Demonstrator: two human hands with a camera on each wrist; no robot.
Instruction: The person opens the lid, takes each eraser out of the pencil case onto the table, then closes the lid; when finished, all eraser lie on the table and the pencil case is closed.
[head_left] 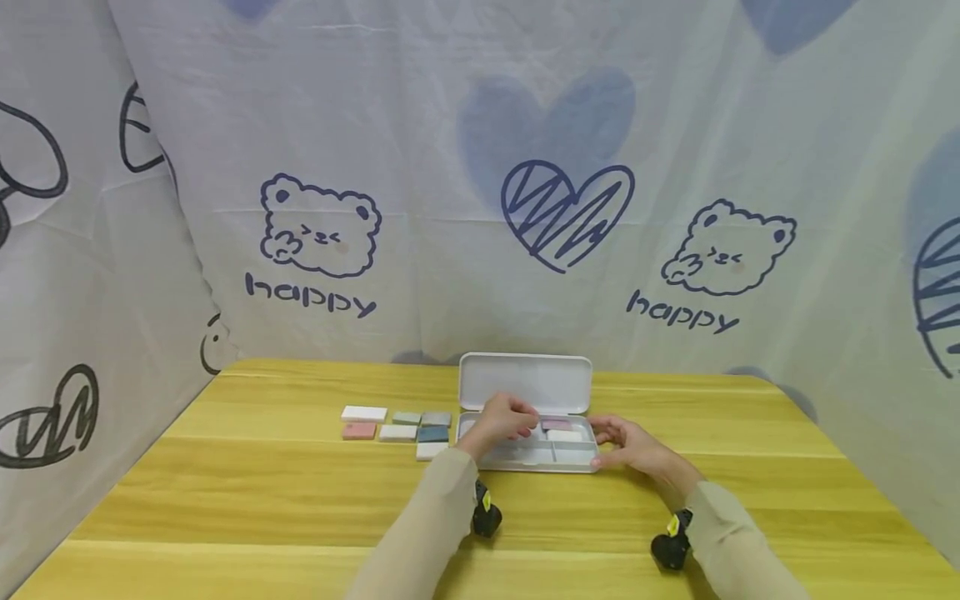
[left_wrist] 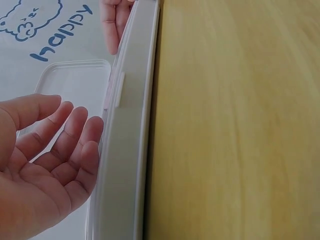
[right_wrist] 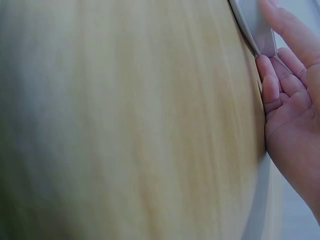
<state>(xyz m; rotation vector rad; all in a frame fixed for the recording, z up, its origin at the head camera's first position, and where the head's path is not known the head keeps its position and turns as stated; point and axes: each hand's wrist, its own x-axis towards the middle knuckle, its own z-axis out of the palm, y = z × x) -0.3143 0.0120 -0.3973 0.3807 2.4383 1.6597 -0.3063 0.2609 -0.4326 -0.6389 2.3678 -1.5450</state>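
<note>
A white hinged box [head_left: 517, 468] lies on the table with its lid [head_left: 525, 379] raised at the back and dividers inside. Within its right part sit a purple block [head_left: 557, 424] and a white block [head_left: 564, 436]. Over the left part of the box is my left hand [head_left: 504, 421]. Its fingers [left_wrist: 75, 132] are loosely bent in the left wrist view, with nothing showing between them and the thumb. At the box's right end, my right hand [head_left: 633, 446] holds it, thumb by the front corner and fingers bent around the side, as the right wrist view also shows.
Left of the box lie several small flat blocks, among them a pink block [head_left: 359, 431], a green block [head_left: 407, 418], a dark blue block [head_left: 432, 434] and a white block [head_left: 364, 413]. A printed cloth [head_left: 450, 250] hangs behind the wooden table [head_left: 225, 500].
</note>
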